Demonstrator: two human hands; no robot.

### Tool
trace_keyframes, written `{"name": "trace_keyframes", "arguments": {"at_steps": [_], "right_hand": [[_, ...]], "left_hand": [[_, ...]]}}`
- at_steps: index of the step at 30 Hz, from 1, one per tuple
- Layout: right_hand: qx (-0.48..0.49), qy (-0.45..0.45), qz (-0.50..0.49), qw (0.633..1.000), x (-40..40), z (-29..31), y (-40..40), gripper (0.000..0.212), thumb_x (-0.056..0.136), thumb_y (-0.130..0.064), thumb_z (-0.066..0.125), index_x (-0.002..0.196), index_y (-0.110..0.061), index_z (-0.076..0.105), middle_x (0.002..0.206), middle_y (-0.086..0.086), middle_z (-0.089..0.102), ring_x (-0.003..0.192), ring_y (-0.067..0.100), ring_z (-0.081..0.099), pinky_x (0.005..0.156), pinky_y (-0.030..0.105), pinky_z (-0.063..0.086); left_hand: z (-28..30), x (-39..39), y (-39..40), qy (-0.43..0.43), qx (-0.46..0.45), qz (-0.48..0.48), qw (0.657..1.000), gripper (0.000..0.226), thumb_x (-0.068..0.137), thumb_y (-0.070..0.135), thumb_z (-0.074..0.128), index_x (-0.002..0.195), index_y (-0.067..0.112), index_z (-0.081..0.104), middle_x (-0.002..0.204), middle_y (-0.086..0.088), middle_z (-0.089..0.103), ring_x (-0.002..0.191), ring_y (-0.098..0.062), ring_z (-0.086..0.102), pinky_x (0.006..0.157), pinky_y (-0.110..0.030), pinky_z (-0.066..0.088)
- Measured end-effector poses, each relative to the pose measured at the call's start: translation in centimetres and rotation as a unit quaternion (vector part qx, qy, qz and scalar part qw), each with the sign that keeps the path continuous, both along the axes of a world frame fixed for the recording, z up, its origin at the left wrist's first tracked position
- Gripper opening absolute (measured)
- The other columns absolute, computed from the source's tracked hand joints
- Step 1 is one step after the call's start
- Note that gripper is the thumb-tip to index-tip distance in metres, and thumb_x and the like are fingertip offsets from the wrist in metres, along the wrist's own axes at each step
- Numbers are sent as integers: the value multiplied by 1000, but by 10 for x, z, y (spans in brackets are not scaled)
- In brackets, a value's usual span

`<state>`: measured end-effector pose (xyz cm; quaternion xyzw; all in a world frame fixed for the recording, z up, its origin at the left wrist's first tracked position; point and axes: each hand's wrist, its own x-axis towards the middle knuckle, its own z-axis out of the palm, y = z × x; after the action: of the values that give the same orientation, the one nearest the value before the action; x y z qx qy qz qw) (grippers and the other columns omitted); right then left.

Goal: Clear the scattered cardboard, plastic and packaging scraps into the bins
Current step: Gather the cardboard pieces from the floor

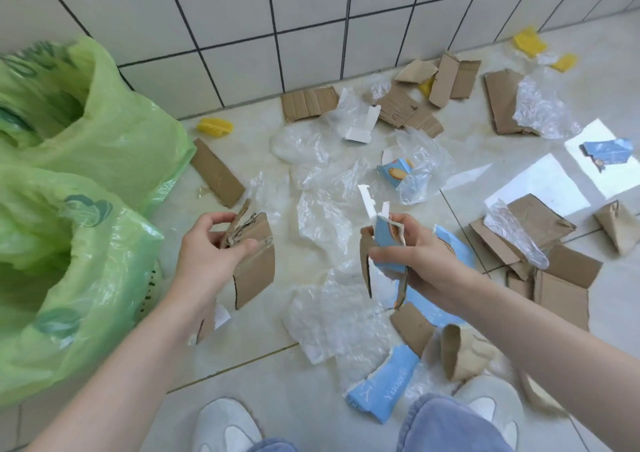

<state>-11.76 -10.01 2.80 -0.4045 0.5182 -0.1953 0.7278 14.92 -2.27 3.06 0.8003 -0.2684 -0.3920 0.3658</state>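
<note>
My left hand (207, 254) grips a stack of brown cardboard pieces (254, 271) just right of the near green-bagged bin (52, 278). My right hand (415, 261) holds a bunch of blue-and-white carton scraps (386, 240) with brown cardboard strips hanging below it. A second green-bagged bin (69, 112) stands behind the first, by the wall. Clear plastic sheets (322, 216) lie on the floor between and beyond my hands. Brown cardboard scraps (561, 278) are piled at the right and more cardboard (310, 103) lies along the wall.
A white tiled wall (311, 18) borders the floor at the back. Yellow scraps (214, 127) lie near the wall, blue carton pieces (388, 392) near my feet. My white shoes (225, 424) stand at the bottom edge. Sunlit patches (540, 188) fall on the right floor.
</note>
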Motion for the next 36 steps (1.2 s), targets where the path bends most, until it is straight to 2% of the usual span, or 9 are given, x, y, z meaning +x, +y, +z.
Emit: {"name": "trace_keyframes", "arguments": {"at_steps": [6,11,19,22,27,29,32,34,36], "right_hand": [[23,17,11,1000,30,24,-10,26,81,-12,72,100,-16,55,81,2,58,67,17,55,56,25,44],[48,43,94,993,68,46,-5,23,84,-18,67,102,-14,54,88,7,54,79,23,47,70,32,46],[13,49,180,982,141,95,0,12,84,-15,64,93,-16,57,91,9,53,83,25,43,70,33,41],[-10,56,216,975,173,116,3,11,84,-17,63,93,-17,57,91,9,53,83,24,44,74,35,40],[-34,29,284,958,241,142,22,11,86,-17,59,96,-16,56,88,6,57,71,20,52,60,25,46],[-32,17,312,949,274,148,35,9,86,-18,58,95,-15,58,83,5,59,63,16,54,54,22,46],[-14,17,354,935,322,147,55,12,84,-20,59,92,-13,56,76,5,58,58,16,55,56,23,46],[-16,24,365,931,348,139,67,18,82,-22,61,93,-11,53,77,7,55,62,20,54,62,28,47],[-34,54,379,923,370,127,78,22,80,-24,61,96,-10,53,83,10,55,72,24,55,66,32,46]], "left_hand": [[21,23,21,67,-22,47,996,44,73,10,80,106,32,58,95,-7,68,79,-25,66,74,-36,51],[35,37,47,99,-35,69,992,42,73,9,80,100,33,60,94,-8,71,79,-27,69,76,-40,53],[77,68,85,116,-85,137,980,41,73,8,80,105,25,62,91,-6,74,74,-23,70,76,-42,55],[96,84,95,124,-119,164,971,41,74,6,78,108,22,62,96,-5,73,82,-23,70,80,-38,55],[123,122,114,130,-174,263,940,40,79,6,73,115,16,59,93,-2,69,75,-19,65,64,-29,52],[128,144,124,146,-169,301,927,39,80,7,71,116,16,60,94,-4,70,74,-19,65,61,-29,52],[122,179,135,206,-121,329,914,34,83,8,67,117,9,63,89,-9,70,65,-20,67,56,-28,55],[116,197,139,242,-79,332,908,33,83,11,67,116,5,65,89,-11,70,56,-18,68,47,-26,54],[108,212,140,241,-55,331,911,34,82,12,68,115,4,66,98,-15,71,63,-22,68,46,-29,55]]}}
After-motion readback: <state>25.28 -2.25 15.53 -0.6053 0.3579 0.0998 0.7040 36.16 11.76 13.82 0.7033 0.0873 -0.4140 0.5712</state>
